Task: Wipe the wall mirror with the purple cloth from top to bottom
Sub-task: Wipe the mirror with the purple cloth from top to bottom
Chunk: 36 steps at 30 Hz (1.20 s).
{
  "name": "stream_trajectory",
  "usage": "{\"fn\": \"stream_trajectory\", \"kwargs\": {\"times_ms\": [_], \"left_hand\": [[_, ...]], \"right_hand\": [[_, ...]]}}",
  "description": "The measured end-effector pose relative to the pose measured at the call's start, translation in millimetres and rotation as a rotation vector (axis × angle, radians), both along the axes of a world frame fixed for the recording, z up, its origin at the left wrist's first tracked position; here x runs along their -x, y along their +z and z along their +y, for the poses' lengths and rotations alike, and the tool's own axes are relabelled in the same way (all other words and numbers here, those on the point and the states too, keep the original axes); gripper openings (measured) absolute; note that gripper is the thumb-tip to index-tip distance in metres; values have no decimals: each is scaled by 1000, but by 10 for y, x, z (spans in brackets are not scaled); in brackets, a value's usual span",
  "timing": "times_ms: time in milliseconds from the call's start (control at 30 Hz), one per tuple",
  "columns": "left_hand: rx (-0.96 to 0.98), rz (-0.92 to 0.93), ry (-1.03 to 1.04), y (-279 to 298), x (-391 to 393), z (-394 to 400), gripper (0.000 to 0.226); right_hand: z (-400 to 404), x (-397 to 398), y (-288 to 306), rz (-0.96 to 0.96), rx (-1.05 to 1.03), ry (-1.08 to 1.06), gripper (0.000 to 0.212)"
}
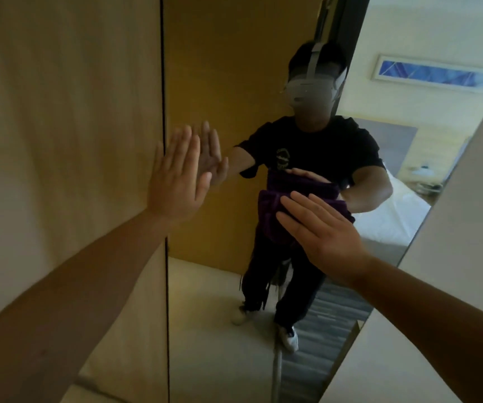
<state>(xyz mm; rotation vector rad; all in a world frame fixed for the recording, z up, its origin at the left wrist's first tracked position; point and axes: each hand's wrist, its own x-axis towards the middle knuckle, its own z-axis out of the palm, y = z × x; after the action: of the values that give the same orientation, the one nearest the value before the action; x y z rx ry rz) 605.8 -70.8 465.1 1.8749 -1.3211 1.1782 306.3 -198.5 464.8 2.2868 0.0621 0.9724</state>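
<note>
The tall wall mirror fills the middle of the view, its left edge a dark vertical line against a wooden panel. My right hand lies flat, fingers spread, pressing the purple cloth against the glass at about mid height. The cloth is bunched, and its lower part hangs under my palm. My left hand rests flat and open on the mirror's left edge, holding nothing. The glass reflects a person in dark clothes with both arms raised.
A light wooden panel stands to the left of the mirror. A pale wall borders it on the right. The reflection shows a bed with white sheets, a framed picture and pale carpet.
</note>
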Motion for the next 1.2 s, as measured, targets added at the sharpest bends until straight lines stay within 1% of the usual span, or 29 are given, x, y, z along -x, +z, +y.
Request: {"fn": "stream_trajectory", "kwargs": {"times_ms": [133, 200, 300, 400, 533, 600, 667, 700, 767, 833, 933, 1100, 1200], "left_hand": [[19, -24, 21, -627, 97, -31, 67], [16, -46, 22, -853, 89, -41, 67], [35, -60, 16, -1137, 90, -101, 66], [89, -119, -9, -1411, 125, -217, 64], [116, -166, -20, -1722, 144, -365, 65], [117, -163, -10, -1855, 137, -423, 65], [160, -184, 22, -1943, 150, -481, 65], [167, -180, 35, -1975, 150, -504, 67], [154, -149, 39, -2042, 116, -577, 72], [134, -100, 33, -2112, 64, -662, 78], [165, -82, 41, -2164, 11, -792, 79], [229, -99, 9, -2180, -42, -875, 75], [227, -99, 4, -2179, -32, -863, 75]], "right_hand": [[-97, 276, -334, -49, -33, -20, 55], [-136, 340, -512, -77, -24, -23, 51], [-177, 339, -731, -133, 5, 1, 39], [-232, 315, -884, -209, 44, 12, 36], [-325, 350, -1036, -249, 87, -24, 41], [-368, 400, -1128, -272, 95, -62, 47], [-383, 461, -1200, -310, 97, -102, 54], [-375, 490, -1223, -336, 107, -108, 53], [-362, 536, -1241, -393, 125, -110, 44], [-376, 589, -1219, -430, 130, -138, 43], [-469, 660, -1149, -471, 168, -175, 40], [-608, 690, -825, -432, 230, -240, 39], [-630, 692, -550, -419, 221, -306, 42]]}}
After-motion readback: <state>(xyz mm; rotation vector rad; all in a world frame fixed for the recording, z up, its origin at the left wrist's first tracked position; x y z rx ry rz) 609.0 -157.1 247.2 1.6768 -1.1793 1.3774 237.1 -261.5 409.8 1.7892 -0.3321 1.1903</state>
